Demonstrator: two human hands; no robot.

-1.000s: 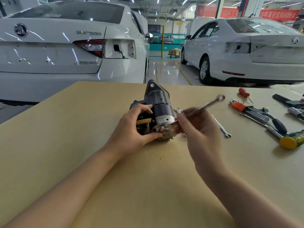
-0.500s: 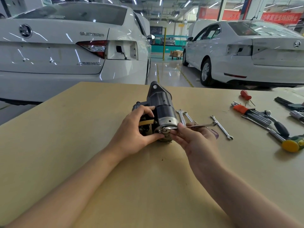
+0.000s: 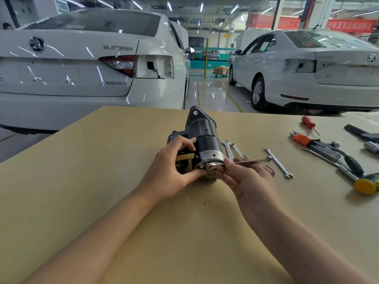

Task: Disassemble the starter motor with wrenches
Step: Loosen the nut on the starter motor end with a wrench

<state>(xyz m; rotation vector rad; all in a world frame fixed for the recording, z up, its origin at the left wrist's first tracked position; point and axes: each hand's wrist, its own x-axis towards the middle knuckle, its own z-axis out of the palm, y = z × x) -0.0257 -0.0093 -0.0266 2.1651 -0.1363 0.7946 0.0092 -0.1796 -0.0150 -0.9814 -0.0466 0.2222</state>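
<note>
Starter motor (image 3: 205, 142) lies on its side mid tabletop (image 3: 102, 181), black body pointing away from you, silver end cap toward you. All places below are rel. to the motor.

Your left hand (image 3: 172, 171) grips the motor's left side: fingers curled over the top by the yellow tag, thumb pressed on the near end cap rim. Your right hand (image 3: 244, 177) is just right of the end cap and holds a wrench (image 3: 235, 162); fingers pinch the shank, palm turned up. Wrench runs roughly level, its left head seated on a fastener at the end cap's near edge, far end sticking out to the right past your fingers.

Two more wrenches (image 3: 230, 149) lie flat touching-close on the motor's right side, partly hidden behind your right hand. Another small wrench (image 3: 279, 162) lies further right, diagonal. Well to the right: hex key set in an orange holder (image 3: 313, 143), red-handled screwdriver (image 3: 307, 122) beyond it, a black-handled tool (image 3: 352, 163), and a hammer w/ yellow head (image 3: 365, 185) nearest you. Dark tools at the far right edge, can't tell what.

No trays or boxes on the tabletop; tools all loose. Behind the motor, two white cars (image 3: 82, 68) on the shop floor.
</note>
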